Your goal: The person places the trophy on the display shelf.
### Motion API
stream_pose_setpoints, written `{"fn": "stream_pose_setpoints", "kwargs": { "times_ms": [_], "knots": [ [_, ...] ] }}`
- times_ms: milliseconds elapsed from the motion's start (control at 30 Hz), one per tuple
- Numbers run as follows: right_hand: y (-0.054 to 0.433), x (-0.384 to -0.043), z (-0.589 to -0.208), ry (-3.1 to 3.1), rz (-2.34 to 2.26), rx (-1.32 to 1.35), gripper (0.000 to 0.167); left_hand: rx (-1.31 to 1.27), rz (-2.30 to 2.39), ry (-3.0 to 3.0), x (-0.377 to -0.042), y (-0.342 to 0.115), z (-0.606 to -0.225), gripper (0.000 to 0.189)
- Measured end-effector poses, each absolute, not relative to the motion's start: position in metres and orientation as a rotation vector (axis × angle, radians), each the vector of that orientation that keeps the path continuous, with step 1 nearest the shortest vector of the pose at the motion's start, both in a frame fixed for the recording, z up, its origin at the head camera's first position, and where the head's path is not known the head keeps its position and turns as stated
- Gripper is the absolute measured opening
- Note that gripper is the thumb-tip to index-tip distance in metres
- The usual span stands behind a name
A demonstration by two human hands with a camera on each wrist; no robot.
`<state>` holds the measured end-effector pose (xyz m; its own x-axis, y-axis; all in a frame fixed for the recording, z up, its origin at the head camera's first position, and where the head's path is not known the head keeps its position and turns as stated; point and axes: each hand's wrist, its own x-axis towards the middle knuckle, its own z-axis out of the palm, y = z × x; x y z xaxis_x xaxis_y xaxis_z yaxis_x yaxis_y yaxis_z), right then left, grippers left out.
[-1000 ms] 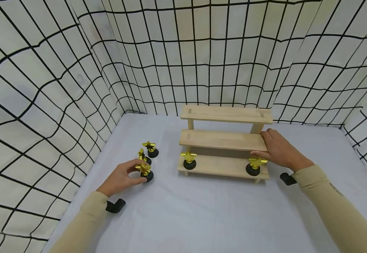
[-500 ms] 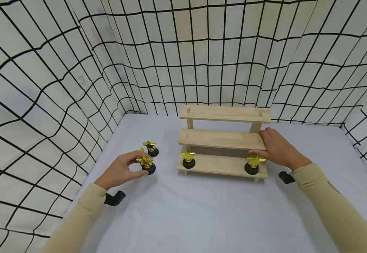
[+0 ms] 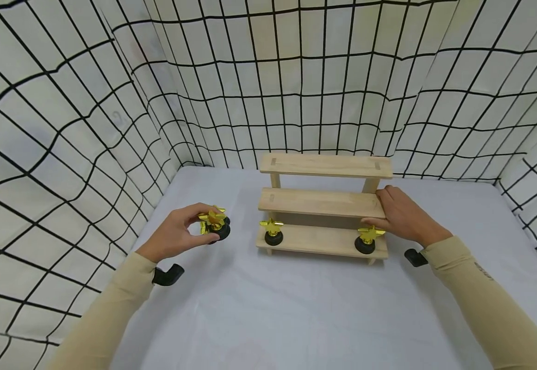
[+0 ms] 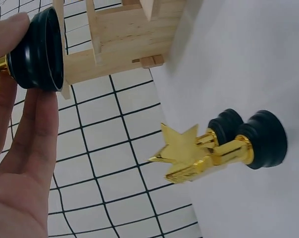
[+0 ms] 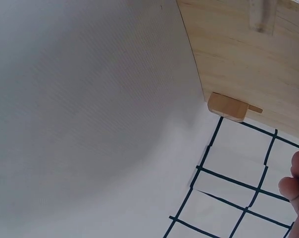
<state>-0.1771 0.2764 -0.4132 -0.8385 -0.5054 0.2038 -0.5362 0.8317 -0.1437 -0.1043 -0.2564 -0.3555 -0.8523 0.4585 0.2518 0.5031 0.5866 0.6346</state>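
Note:
My left hand (image 3: pixel 180 234) pinches a small gold star trophy (image 3: pixel 221 232) by its black base, off the table. In the left wrist view, the thumb and fingers lie on either side of that base. Two more star trophies (image 4: pixel 266 141) stand upright together on the cloth, mostly hidden behind the held one in the head view. My right hand (image 3: pixel 407 218) grips the right end of a three-tier wooden shelf (image 3: pixel 319 202) at its middle tier. On the lowest tier stand a trophy (image 3: pixel 273 236) at the left and another trophy (image 3: pixel 365 244) at the right.
A white cloth (image 3: pixel 296 308) covers the table. Black grid netting (image 3: pixel 301 92) over white sheeting rises behind and at both sides. Black wrist-camera mounts (image 3: pixel 168 275) stick out below both wrists.
My left hand has lifted the trophy off the cloth and carried it slightly away from me, over the other two. My right hand keeps its grip on the shelf.

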Motion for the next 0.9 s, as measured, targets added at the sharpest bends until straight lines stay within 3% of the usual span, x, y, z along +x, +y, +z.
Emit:
{"fn": "stream_pose_setpoints", "kwargs": {
  "times_ms": [900],
  "knots": [
    [0.275,-0.179,-0.407,-2.856,0.204,0.825,0.071,-0.928,-1.055,-2.625,-0.139,-0.199,-0.320,0.049]
  ]
}}
